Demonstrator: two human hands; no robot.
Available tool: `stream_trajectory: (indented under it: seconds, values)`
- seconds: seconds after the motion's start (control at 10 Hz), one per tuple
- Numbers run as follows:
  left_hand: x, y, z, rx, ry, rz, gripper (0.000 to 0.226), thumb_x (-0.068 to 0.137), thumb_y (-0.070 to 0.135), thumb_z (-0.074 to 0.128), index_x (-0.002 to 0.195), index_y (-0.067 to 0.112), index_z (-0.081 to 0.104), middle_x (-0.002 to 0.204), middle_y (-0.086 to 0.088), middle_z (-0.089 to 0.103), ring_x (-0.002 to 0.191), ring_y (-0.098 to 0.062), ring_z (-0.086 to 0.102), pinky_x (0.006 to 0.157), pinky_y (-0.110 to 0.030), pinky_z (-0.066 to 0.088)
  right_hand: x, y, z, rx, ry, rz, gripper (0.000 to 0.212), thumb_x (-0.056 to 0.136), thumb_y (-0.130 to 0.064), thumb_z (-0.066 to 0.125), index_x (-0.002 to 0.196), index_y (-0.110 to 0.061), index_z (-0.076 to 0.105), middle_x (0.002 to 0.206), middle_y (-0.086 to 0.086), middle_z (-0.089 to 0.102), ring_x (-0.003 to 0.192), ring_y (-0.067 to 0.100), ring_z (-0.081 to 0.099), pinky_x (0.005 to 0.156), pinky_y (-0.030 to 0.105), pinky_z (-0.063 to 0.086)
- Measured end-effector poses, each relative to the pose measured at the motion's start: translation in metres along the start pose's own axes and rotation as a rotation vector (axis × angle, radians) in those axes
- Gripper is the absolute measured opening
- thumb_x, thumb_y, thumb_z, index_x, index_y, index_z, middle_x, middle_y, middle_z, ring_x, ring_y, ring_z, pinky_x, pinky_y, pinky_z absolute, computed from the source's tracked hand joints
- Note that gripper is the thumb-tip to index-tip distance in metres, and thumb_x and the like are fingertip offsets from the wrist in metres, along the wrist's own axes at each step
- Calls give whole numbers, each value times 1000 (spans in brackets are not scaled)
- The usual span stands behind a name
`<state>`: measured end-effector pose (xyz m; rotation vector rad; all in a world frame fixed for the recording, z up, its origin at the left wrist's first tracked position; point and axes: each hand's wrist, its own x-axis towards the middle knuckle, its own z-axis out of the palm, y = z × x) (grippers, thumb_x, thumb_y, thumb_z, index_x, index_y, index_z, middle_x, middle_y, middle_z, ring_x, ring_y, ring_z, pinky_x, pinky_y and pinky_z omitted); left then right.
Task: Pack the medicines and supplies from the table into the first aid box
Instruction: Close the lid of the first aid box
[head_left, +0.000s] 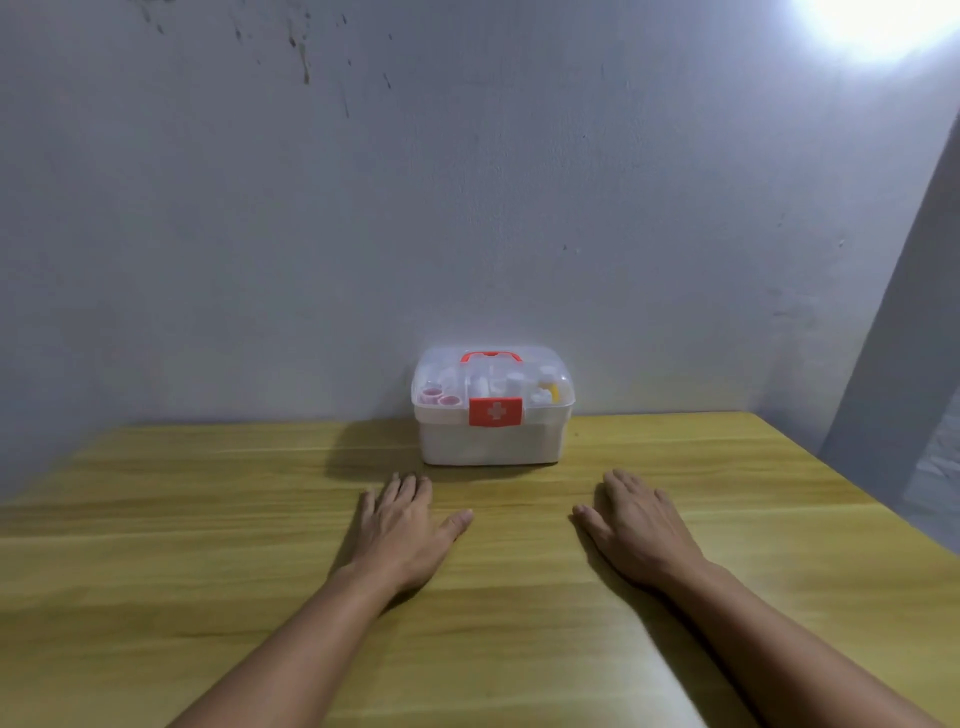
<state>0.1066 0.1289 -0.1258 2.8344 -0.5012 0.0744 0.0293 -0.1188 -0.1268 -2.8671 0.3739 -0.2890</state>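
Observation:
A white first aid box (492, 441) stands at the far edge of the wooden table (208, 519), against the wall. Its clear lid (441, 364) is down, with a red handle (491, 356) on top and a red latch (495, 411) bearing a white cross at the front. Through the lid I make out pink-capped bottles, white containers and a yellow item. My left hand (402, 530) lies flat on the table, palm down, in front of the box's left corner. Flat beside it, my right hand (636, 530) rests to the right. Both hold nothing.
A pale grey wall rises right behind the table. The table's right edge (857, 483) runs diagonally, with a grey wall corner and floor beyond it. A bright light glares at the top right.

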Motion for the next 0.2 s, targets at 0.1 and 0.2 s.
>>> stream_trajectory:
  seconds: [0.1,0.2]
  values:
    - [-17,-3,-4,-8,-29,23,80,89,66,22,150,16,14,161,-3,7,149,-17,2,121,-44,1,-16,2,-2,-29,-22,-39,45,94,-54,32,111,-17,52,129,4,53,129,25,41,105,43,33]
    - [-34,-6,-7,20,-20,31,78,90,66,21,150,18,12,161,-1,4,148,-15,0,121,-44,0,-36,7,-3,-40,-5,-84,48,93,-55,29,116,-19,50,134,1,51,130,23,40,106,42,31]
